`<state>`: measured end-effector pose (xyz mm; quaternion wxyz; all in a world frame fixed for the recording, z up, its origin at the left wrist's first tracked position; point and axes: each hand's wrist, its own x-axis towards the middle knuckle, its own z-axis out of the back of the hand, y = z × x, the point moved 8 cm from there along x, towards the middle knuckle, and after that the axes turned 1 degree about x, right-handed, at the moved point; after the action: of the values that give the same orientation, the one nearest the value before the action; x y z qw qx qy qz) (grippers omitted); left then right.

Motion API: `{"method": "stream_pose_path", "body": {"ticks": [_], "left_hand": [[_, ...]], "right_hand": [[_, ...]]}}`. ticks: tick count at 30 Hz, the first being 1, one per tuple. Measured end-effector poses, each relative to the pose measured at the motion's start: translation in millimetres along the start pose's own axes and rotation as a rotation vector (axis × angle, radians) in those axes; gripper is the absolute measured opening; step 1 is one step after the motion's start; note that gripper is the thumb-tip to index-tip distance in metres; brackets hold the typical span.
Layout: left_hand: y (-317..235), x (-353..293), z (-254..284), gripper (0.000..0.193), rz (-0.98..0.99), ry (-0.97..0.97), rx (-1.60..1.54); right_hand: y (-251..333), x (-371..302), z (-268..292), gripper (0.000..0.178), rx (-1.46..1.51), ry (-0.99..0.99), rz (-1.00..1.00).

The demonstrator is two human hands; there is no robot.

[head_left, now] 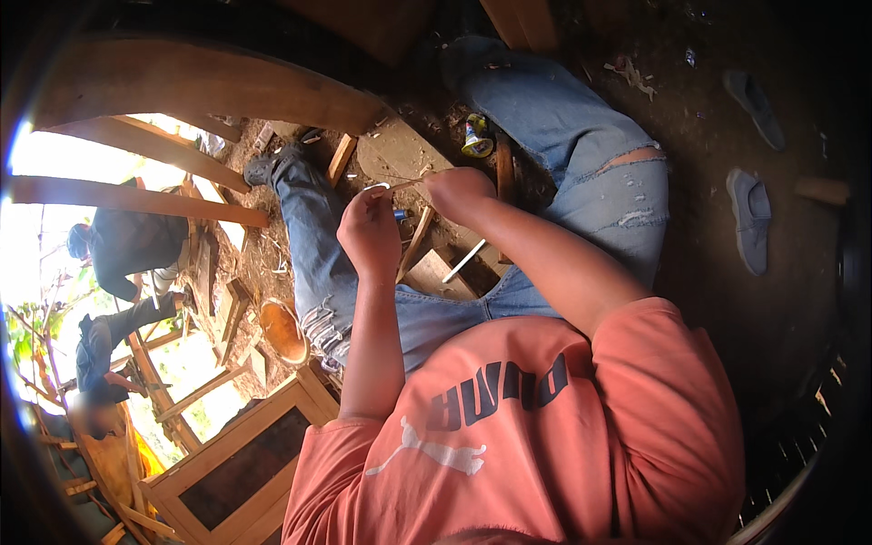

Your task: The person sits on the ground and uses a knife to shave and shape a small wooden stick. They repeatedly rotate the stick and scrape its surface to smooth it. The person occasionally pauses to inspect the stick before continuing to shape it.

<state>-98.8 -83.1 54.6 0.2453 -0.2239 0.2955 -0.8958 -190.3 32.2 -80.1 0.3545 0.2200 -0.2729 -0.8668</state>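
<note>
Brown and slender, a strip (pixel 407 184), possibly wooden, spans both hands (pixel 461 193).

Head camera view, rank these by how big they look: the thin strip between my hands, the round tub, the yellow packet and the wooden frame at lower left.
By area covered, largest to smallest:
1. Wooden frame
2. Round tub
3. Yellow packet
4. Thin strip
</note>
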Motion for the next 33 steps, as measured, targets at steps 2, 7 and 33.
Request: {"method": "stream_pose_path", "body": {"ticks": [2,7,33], "left_hand": [[-4.1,1.0,0.8,0.008,0.026,0.012,-0.008],[4.1,4.8,0.3,0.009,-0.021,0.007,-0.007],[6.9,12.3,1.5,0.009,0.07,0.0,0.019]], "right_hand": [[21.9,-5.7,19.2,0.022,0.067,-0.086,0.065],[0.6,9.6,-6.8,0.024,-0.054,0.097,-0.033],[-19.0,9.6,-15.6,0.026,-0.152,0.192,-0.214]]}}
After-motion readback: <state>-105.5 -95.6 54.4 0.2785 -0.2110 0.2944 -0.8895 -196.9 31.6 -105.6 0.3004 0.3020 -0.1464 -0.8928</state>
